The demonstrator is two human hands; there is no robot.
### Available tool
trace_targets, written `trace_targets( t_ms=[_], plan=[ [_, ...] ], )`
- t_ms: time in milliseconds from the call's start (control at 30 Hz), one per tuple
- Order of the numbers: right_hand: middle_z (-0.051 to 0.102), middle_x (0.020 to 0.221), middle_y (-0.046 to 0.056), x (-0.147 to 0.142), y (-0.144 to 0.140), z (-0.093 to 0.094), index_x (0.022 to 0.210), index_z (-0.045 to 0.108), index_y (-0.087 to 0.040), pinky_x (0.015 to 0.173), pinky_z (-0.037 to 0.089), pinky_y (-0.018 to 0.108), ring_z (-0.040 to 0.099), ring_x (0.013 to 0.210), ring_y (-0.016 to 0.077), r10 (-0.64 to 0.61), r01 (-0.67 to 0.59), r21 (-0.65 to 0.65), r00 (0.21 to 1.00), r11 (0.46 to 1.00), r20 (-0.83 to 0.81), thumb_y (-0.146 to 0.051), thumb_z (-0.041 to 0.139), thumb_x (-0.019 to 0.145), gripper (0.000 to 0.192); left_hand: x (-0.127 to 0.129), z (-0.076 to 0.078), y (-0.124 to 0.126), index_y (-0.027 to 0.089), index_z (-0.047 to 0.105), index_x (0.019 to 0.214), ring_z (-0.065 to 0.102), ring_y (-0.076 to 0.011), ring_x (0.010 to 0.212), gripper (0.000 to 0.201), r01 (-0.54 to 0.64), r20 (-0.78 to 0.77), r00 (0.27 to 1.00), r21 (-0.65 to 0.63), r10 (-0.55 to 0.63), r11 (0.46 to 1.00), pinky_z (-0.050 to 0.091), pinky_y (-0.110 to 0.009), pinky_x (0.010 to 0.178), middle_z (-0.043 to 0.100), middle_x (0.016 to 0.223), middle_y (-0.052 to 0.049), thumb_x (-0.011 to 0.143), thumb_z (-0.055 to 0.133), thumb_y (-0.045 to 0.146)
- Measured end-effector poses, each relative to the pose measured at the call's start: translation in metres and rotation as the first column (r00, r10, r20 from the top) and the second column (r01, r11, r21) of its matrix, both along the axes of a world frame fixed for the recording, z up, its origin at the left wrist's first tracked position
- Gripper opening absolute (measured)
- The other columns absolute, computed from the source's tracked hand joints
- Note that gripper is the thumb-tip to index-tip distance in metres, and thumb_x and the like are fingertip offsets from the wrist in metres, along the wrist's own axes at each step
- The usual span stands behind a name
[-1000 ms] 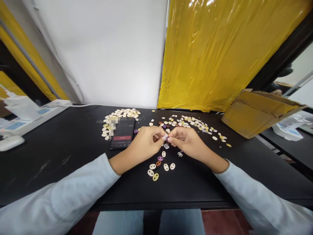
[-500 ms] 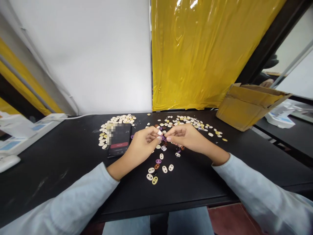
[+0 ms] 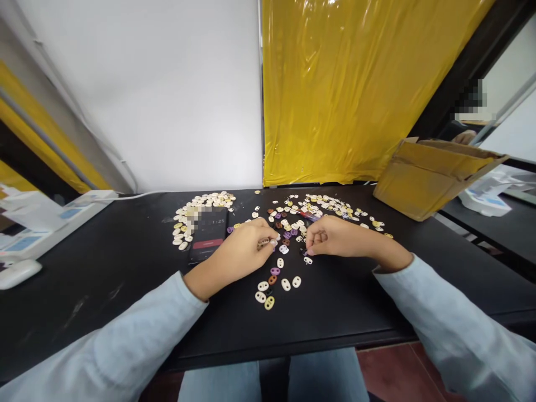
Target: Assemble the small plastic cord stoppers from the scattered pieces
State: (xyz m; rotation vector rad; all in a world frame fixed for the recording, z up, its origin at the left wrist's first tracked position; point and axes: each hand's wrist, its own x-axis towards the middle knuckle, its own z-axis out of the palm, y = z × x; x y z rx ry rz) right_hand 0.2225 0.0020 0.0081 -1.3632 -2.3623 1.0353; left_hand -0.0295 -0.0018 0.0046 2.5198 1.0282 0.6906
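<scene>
My left hand (image 3: 251,245) hovers over the middle of the table, thumb and fingers pinched together. Something pale shows at its fingertips, too small to name. To the right, my right hand (image 3: 333,237) is closed with its fingertips low over the table, by a small dark bit and a white two-hole oval piece (image 3: 308,261). What it pinches, if anything, is hidden. Between the hands lie mixed purple, brown and white oval pieces. Nearer me is a loose group with a purple piece (image 3: 275,271), a brown piece (image 3: 273,280) and a yellow piece (image 3: 269,303).
A phone (image 3: 208,244) lies left of my left hand, beside a pile of cream oval pieces (image 3: 181,212). More pale pieces (image 3: 330,204) spread behind my right hand, near a slim red-and-purple tool (image 3: 307,215). A cardboard box (image 3: 419,184) stands right; a power strip (image 3: 54,229) lies left.
My hands have come apart from their meeting point over the pieces. My right hand has moved right and down to the table; my left hand stays nearly in place, still pinched.
</scene>
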Motion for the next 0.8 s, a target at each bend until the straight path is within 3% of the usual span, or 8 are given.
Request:
trace_targets(
  t_ms=[67,200,267,400,533,800],
  plan=[
    [0.063,0.062,0.0,-0.001,-0.001,-0.002,0.078,0.07,-0.016,0.052,0.042,0.023,0.056,0.056,0.0123,-0.005,0.005,0.024,1.0,1.0,-0.013,-0.026,0.069,0.077,0.011,-0.003,0.007,-0.002,0.017,0.072,0.086,0.063,-0.0183,0.083,0.011,0.021,-0.002,1.0,-0.012,-0.021,1.0,0.047,-0.031,0.078,0.068,0.088,-0.005,0.085,0.061,0.017],
    [0.06,0.06,-0.003,-0.004,-0.003,-0.005,0.082,0.067,-0.017,0.05,0.041,0.023,0.055,0.054,0.0121,-0.015,0.02,0.113,0.999,0.993,-0.043,-0.022,0.07,0.076,0.009,-0.01,0.015,-0.006,0.018,0.068,0.079,0.061,-0.0139,0.062,0.011,0.139,-0.103,0.98,-0.248,-0.168,0.959,0.043,-0.025,0.058,0.068,0.071,0.0,0.081,0.069,0.028],
    [0.059,0.06,-0.003,-0.006,-0.004,-0.006,0.082,0.067,-0.017,0.05,0.04,0.023,0.055,0.054,0.0122,-0.01,0.017,0.148,0.999,0.989,-0.051,-0.021,0.07,0.075,0.009,-0.012,0.014,-0.007,0.018,0.068,0.079,0.06,-0.0128,0.059,0.012,0.151,-0.092,0.978,-0.29,-0.185,0.945,0.04,-0.023,0.053,0.068,0.07,0.001,0.081,0.07,0.03],
    [0.061,0.06,-0.002,-0.008,-0.003,-0.01,0.079,0.069,-0.017,0.05,0.041,0.023,0.055,0.054,0.0125,-0.003,0.012,0.146,0.998,0.989,-0.063,-0.02,0.067,0.077,0.004,-0.01,0.007,-0.007,0.018,0.068,0.076,0.059,-0.0131,0.063,0.003,0.182,-0.076,0.977,-0.193,-0.199,0.964,0.04,-0.024,0.057,0.068,0.073,0.0,0.079,0.066,0.019],
    [0.06,0.057,-0.002,-0.01,-0.004,-0.013,0.077,0.067,-0.017,0.048,0.039,0.023,0.054,0.051,0.0118,-0.027,0.03,0.134,0.999,0.991,-0.023,-0.02,0.064,0.077,0.003,-0.006,0.005,-0.008,0.018,0.063,0.079,0.06,-0.0153,0.072,0.012,0.193,-0.107,0.974,-0.082,-0.201,0.978,0.042,-0.027,0.068,0.067,0.079,0.0,0.073,0.06,0.008],
    [0.062,0.06,-0.003,-0.013,-0.005,-0.014,0.076,0.061,-0.019,0.049,0.04,0.022,0.056,0.053,0.0115,-0.007,0.014,0.176,0.999,0.984,-0.037,-0.012,0.059,0.074,0.007,0.002,0.003,-0.012,0.018,0.064,0.082,0.06,-0.0177,0.076,0.005,0.203,-0.114,0.97,-0.098,-0.214,0.974,0.042,-0.028,0.071,0.066,0.083,-0.002,0.081,0.067,0.022]
  ],
)
